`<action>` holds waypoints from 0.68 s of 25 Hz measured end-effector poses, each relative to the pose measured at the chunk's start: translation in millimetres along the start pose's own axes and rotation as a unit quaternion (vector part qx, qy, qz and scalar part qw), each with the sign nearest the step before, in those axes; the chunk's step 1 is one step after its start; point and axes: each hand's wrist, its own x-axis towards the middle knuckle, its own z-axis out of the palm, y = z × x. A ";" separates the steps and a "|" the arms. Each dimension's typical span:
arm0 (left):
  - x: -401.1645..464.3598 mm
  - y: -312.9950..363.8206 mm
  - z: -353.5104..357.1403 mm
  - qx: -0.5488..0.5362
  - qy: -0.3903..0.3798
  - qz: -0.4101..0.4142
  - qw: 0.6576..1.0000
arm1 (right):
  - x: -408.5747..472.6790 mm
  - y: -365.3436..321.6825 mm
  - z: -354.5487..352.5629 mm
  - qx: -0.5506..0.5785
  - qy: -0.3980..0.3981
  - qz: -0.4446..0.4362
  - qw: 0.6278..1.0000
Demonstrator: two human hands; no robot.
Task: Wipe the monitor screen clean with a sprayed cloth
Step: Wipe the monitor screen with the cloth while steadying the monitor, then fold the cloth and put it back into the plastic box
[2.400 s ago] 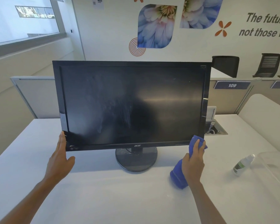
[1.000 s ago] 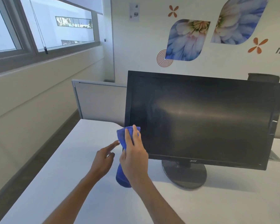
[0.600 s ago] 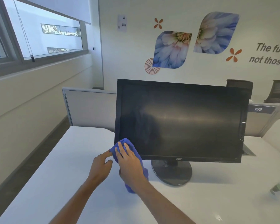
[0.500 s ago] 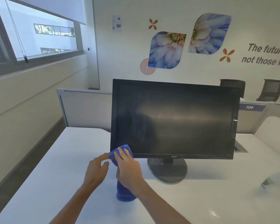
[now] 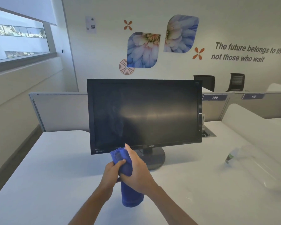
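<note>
A black monitor (image 5: pixel 144 114) stands on its round base on the white desk (image 5: pixel 47 176), its dark screen showing faint smears left of centre. Both hands hold a blue cloth (image 5: pixel 130 197) just below the monitor's lower left edge. My right hand (image 5: pixel 136 171) wraps the cloth's middle, with one finger pointing up at the bezel. My left hand (image 5: pixel 112 172) pinches the cloth's upper end from the left. The cloth's lower end hangs down to the desk.
A small white spray bottle (image 5: pixel 232 155) lies blurred on the desk at the right, beside a clear plastic cover (image 5: pixel 269 172). A cable port (image 5: pixel 208 133) sits behind the monitor's right side. Partition panels (image 5: pixel 60 111) border the desk at the back.
The cloth and both hands have come away from the screen's lower left corner to just below the bezel. My left hand now grips the cloth too. The view swung right.
</note>
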 end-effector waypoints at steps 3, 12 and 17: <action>-3.4 -7.6 22.9 -0.021 -0.030 -0.019 0.999 | -28.6 17.1 -21.7 0.051 0.039 0.072 0.995; -7.1 -22.1 156.3 -0.076 -0.084 -0.049 0.992 | -103.6 110.7 -124.4 0.273 0.027 0.268 0.924; -8.3 -33.6 249.0 -0.095 -0.114 -0.072 0.986 | -143.0 171.4 -205.8 0.317 0.003 0.284 0.905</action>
